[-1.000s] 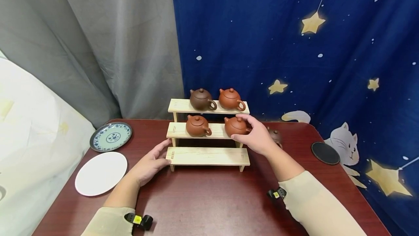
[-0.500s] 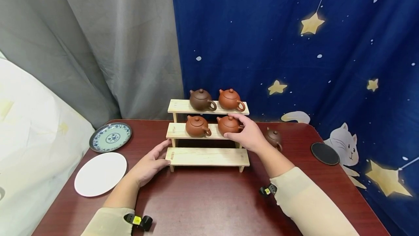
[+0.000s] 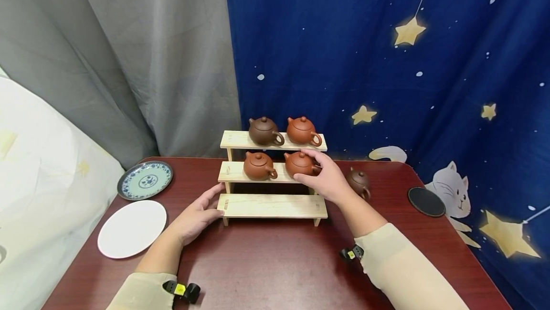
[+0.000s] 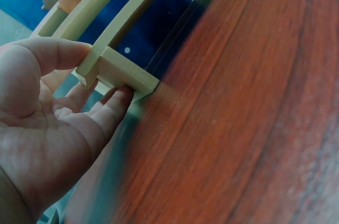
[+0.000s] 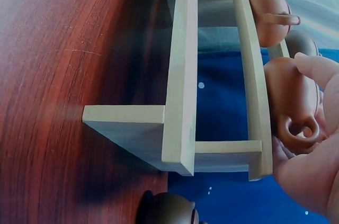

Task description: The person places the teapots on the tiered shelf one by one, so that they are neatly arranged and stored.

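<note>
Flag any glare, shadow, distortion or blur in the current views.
Head: mostly even light, with a pale sheen on the table; left wrist: the wooden stand looks bowed, likely lens distortion, and the picture's lower right corner looks hazy and soft; right wrist: dimmer than the head view, with a dark shadow on the table beside the wooden stand.

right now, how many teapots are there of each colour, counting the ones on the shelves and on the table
Reddish-brown teapots: 3 (1 on the top shelf, 2 on the middle shelf)
Dark brown teapots: 2 (1 on the top shelf, 1 on the table)
Total: 5
</note>
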`<state>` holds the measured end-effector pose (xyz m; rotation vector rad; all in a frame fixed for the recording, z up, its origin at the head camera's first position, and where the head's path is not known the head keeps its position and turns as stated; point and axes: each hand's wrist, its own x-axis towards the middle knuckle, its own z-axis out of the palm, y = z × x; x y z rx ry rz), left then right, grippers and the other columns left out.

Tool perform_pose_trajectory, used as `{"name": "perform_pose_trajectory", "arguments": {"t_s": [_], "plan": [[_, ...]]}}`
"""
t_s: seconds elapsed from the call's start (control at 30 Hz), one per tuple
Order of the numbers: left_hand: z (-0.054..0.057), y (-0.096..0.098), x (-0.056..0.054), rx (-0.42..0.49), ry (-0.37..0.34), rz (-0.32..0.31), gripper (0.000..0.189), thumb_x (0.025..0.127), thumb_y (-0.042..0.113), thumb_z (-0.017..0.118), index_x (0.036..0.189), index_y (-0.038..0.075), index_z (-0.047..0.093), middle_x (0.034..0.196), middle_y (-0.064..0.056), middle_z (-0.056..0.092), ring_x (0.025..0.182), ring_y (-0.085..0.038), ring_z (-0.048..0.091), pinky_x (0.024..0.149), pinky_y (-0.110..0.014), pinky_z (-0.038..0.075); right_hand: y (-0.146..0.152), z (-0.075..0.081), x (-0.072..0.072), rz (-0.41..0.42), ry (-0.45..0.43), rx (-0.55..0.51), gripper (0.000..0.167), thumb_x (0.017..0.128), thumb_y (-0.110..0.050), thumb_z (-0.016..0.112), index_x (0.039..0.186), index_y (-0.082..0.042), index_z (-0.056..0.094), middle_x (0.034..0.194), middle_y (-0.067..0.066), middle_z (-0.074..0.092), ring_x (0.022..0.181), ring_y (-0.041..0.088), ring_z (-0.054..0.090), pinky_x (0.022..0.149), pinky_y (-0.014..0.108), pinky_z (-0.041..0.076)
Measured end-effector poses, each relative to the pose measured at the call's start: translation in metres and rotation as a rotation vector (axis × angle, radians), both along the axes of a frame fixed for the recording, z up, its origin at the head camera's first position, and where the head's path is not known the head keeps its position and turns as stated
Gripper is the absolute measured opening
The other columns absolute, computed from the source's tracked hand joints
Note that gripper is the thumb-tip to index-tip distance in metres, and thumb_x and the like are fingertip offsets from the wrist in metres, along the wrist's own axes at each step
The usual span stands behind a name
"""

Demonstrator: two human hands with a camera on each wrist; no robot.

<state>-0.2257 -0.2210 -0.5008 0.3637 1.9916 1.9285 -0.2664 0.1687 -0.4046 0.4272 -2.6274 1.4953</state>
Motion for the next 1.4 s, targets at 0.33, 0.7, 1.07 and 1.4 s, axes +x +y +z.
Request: {"name": "perform_pose_trajectory", "arguments": {"t_s": [0.33, 0.7, 1.07, 1.4], "plan": [[-0.002, -0.001, 0.001, -0.005, -0.006, 0.004, 0.084, 0.102, -0.002, 0.058, 0.173, 0.015, 0.016, 0.176, -0.023, 0.023, 0.153, -0.026, 0.041, 0.104, -0.017, 0.051, 0.028, -0.005, 0.024, -0.074, 0.042, -0.09, 0.063, 0.093, -0.028, 0.085, 0.149, -0.012, 0.06, 0.145, 0.018, 0.065, 0.129, 0.037, 0.066, 0.111, 0.056, 0.053], [0.001, -0.001, 0.002, -0.018, -0.004, 0.017, 0.083, 0.102, -0.003, 0.057, 0.172, 0.013, 0.016, 0.177, -0.021, 0.022, 0.16, -0.038, 0.029, 0.103, -0.015, 0.05, 0.082, -0.026, 0.033, -0.257, 0.069, -0.104, 0.055, 0.099, -0.026, 0.078, 0.146, -0.005, 0.06, 0.148, 0.017, 0.064, 0.136, 0.037, 0.061, 0.099, 0.015, 0.053], [0.002, 0.0, 0.001, -0.02, -0.009, 0.016, 0.083, 0.101, -0.004, 0.056, 0.172, 0.012, 0.016, 0.177, -0.021, 0.021, 0.161, -0.039, 0.027, 0.103, -0.014, 0.049, 0.13, -0.045, 0.013, -0.401, 0.034, 0.052, 0.067, 0.097, -0.035, 0.079, 0.153, -0.006, 0.054, 0.153, 0.022, 0.06, 0.137, 0.04, 0.061, 0.112, 0.054, 0.051], [0.0, -0.001, 0.0, -0.017, -0.012, 0.016, 0.084, 0.102, -0.003, 0.058, 0.172, 0.014, 0.016, 0.178, -0.02, 0.021, 0.161, -0.038, 0.027, 0.103, -0.015, 0.05, 0.15, -0.061, -0.005, -0.342, -0.137, 0.106, 0.083, 0.096, -0.039, 0.08, 0.162, -0.007, 0.042, 0.165, 0.025, 0.045, 0.153, 0.044, 0.045, 0.124, 0.059, 0.039]]}}
